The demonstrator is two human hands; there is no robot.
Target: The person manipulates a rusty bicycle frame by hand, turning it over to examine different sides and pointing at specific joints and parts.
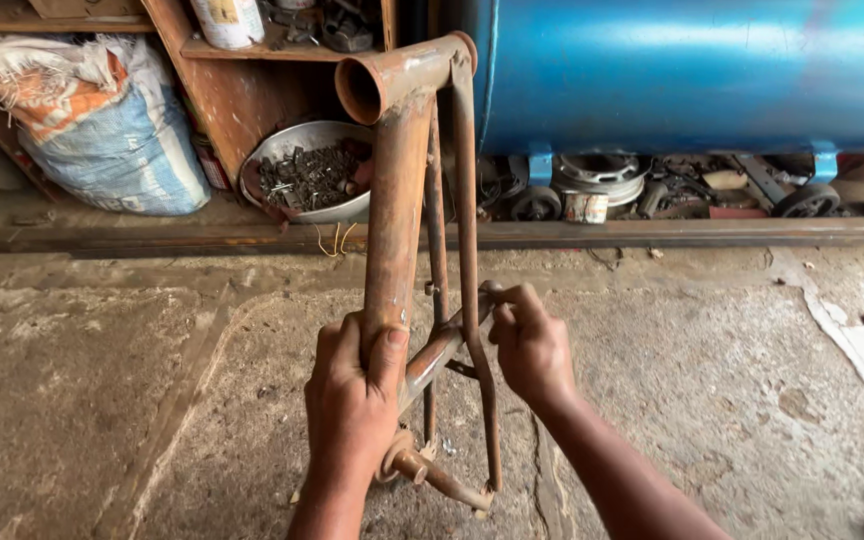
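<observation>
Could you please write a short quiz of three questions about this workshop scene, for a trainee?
1. True or false: both hands hold the rusty bicycle frame.
2. The left hand grips: A) the thick tube, B) the metal bowl, C) the blue tank.
3. What fills the bowl?

Key:
1. True; the right hand holds a thinner tube.
2. A.
3. Small dark metal parts.

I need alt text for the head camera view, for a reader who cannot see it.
Two bare hands hold a rusty bicycle frame upright on a concrete floor: the left hand wraps its thick main tube, the right hand grips a thinner tube. Behind stand a blue tank, a metal bowl of small parts and a filled sack.
</observation>
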